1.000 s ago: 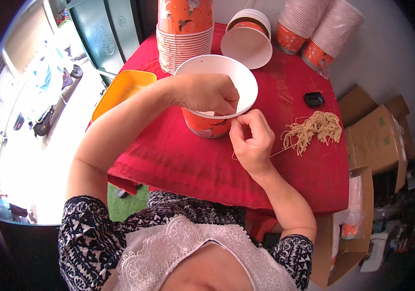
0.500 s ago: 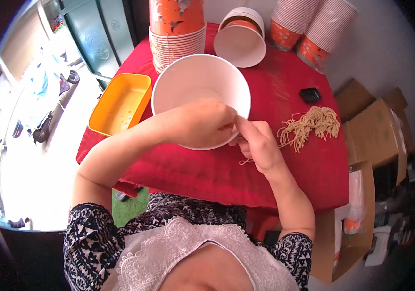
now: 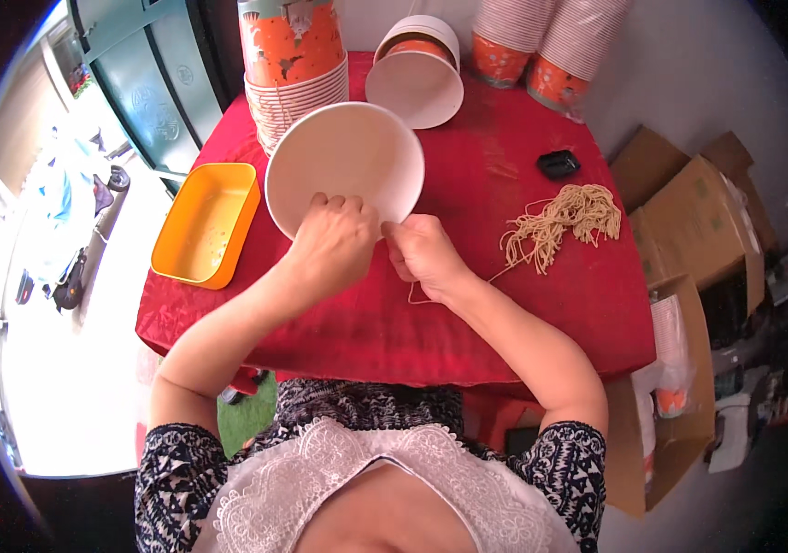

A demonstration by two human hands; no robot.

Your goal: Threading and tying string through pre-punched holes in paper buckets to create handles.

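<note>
A white paper bowl is tipped so that its empty inside faces me, over the red-covered table. My left hand grips the bowl's near rim. My right hand is closed right beside it at the rim, pinching a thin tan string that loops under the hand and trails right toward a loose bundle of tan strings. The fingertips of both hands nearly touch.
An orange plastic tray lies at the table's left edge. Behind stand a tall stack of orange paper bowls, one bowl on its side and stacked cups. A small black object lies right; cardboard boxes beyond.
The bowl has gone from standing with its orange side showing to being tilted with its inside toward me. Both hands have drawn closer together at its near rim.
</note>
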